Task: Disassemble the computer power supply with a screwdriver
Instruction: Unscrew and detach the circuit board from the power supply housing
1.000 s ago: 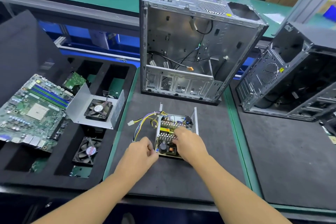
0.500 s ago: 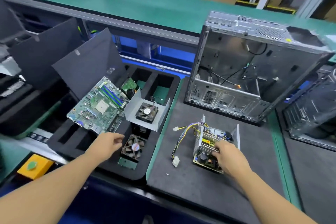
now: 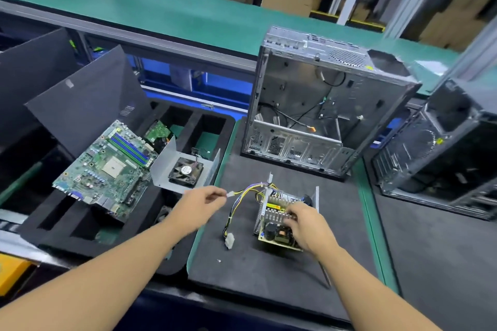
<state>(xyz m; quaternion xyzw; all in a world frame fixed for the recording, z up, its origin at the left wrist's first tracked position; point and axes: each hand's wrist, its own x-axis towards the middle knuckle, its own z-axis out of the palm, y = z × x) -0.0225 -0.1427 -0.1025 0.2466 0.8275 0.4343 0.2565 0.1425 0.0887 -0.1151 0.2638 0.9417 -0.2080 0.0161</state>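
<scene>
Power supply (image 3: pixel 274 234) — beneath right hand (image 3: pixel 309 228)

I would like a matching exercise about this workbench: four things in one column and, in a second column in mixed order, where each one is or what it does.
Column one
1. left hand
2. right hand
3. motherboard
4. silver computer case

Column two
A. stands on the dark mat, behind the power supply
B. lies tilted on the black foam tray
C. pinches a small white connector
D. holds the power supply from above

Pairs: 1-C, 2-D, 3-B, 4-A
</scene>
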